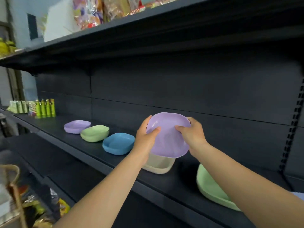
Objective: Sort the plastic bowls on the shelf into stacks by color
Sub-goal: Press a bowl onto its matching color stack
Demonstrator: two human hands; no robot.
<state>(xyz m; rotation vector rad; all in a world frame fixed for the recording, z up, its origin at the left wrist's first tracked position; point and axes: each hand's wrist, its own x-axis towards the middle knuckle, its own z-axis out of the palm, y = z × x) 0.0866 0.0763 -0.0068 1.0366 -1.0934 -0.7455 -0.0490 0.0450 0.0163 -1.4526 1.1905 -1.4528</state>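
While much of the shelving is dark and blurred at the edges, a purple bowl [168, 135] is seen lifted above the middle shelf [85, 152], tilted so that its hollow faces the camera, and it is gripped from both sides: the left hand [146, 137] is curled round its left rim with the thumb laid inside, and the right hand [191, 134] is clamped on its right rim in the same way. Below it a cream bowl [160, 165] is largely hidden, only its lower front being shown on the shelf. A green bowl at the right [210, 188] is partly covered by the right forearm and its far side cannot be made out. Further left, a blue bowl [118, 143], a green bowl [95, 133] and a second purple bowl [76, 126] are set in a row, each just beside the next. Green bottles [45, 107] at the far left end are too small for their labels to be read, and no writing can be deciphered on the wrapped packets [105, 10] on the upper shelf, which are cut off by the top edge.
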